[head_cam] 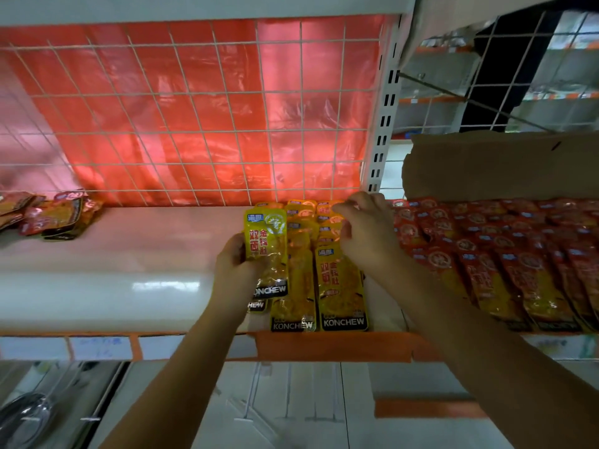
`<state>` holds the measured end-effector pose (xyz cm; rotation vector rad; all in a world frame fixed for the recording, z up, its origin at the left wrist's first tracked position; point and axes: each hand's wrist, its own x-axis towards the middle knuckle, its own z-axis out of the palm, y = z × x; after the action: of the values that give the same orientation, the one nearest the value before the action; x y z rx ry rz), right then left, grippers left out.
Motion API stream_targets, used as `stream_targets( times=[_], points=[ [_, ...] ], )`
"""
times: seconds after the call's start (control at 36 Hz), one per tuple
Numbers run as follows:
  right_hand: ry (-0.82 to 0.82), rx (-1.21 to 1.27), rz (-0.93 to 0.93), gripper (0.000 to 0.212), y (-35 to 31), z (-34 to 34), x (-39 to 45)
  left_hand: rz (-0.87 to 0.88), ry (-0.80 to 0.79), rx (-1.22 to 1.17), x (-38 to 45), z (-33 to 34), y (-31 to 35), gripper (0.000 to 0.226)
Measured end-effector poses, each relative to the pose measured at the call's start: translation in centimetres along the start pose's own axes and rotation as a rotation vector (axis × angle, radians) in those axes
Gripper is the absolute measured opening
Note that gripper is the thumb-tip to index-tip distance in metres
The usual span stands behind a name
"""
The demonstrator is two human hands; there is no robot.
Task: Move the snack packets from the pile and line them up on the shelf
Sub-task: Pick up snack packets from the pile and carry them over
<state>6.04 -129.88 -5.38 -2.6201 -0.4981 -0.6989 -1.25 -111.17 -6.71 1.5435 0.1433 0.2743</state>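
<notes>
Head view: left hand (238, 265) grasps one yellow packet (266, 251) by its lower left edge, held just over the yellow rows (319, 270) already lined up on the shelf (129, 251). Right hand (366, 233) rests on the back of those rows, fingers (340, 209) curled, pinching a packet top, it seems. A loose pile (55, 215) lies well apart at far left; red packets (505, 254) fill the neighbouring box. To place well, lay the held packet flush beside the left row, label up, edges matching, while the right hand steadies the stack.
</notes>
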Motion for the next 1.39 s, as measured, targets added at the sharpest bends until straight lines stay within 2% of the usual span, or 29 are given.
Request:
stream_targets(
  times=[0.19, 0.28, 0.33, 0.39, 0.53, 0.67, 0.83, 0.92, 1.03, 1.19, 1.39],
  points=[
    [-0.126, -0.001, -0.146, 0.042, -3.8, 0.8, -1.6, -0.078, 0.087, 0.121, -0.5, -4.1, -1.1, 0.051],
    [-0.209, -0.030, -0.160, 0.040, -4.8, 1.3, -2.0, -0.134, 0.035, 0.294, -0.7, -4.9, -1.9, 0.068],
    [-0.194, -0.001, -0.155, 0.040, -5.3, 1.5, -2.1, -0.143, -0.013, 0.397, -0.8, -5.1, -2.4, 0.076],
    [-0.173, 0.029, -0.149, 0.038, -5.7, 1.7, -2.3, -0.107, -0.038, 0.506, -0.7, -5.1, -2.8, 0.075],
    [-0.096, 0.040, -0.180, 0.033, -5.5, 2.5, -2.5, 0.077, -0.009, 0.787, -0.9, -4.6, -2.9, 0.049],
    [-0.083, 0.071, -0.195, 0.033, -6.3, 3.3, -2.4, 0.138, 0.030, 1.017, -1.1, -4.9, -2.8, 0.056],
    [-0.099, 0.101, -0.262, 0.033, -10.2, 5.7, -1.8, 0.218, 0.091, 1.127, -0.9, -7.9, -2.3, 0.062],
    [-0.083, 0.108, -0.314, 0.025, -13.1, 7.8, -1.0, 0.280, 0.132, 1.163, -0.3, -11.0, -2.3, 0.059],
    [-0.116, 0.139, -0.349, 0.032, -17.8, 11.0, 0.4, 0.286, 0.178, 1.185, 1.1, -16.7, -2.7, 0.055],
    [-0.183, 0.215, -0.330, 0.039, -26.6, 17.0, 3.8, 0.220, 0.238, 1.203, 4.3, -27.6, -3.0, 0.050],
    [-0.315, 0.179, -0.263, 0.028, -37.1, 23.2, 9.6, 0.104, 0.309, 1.261, 10.0, -40.6, -1.9, 0.048]
  ],
)
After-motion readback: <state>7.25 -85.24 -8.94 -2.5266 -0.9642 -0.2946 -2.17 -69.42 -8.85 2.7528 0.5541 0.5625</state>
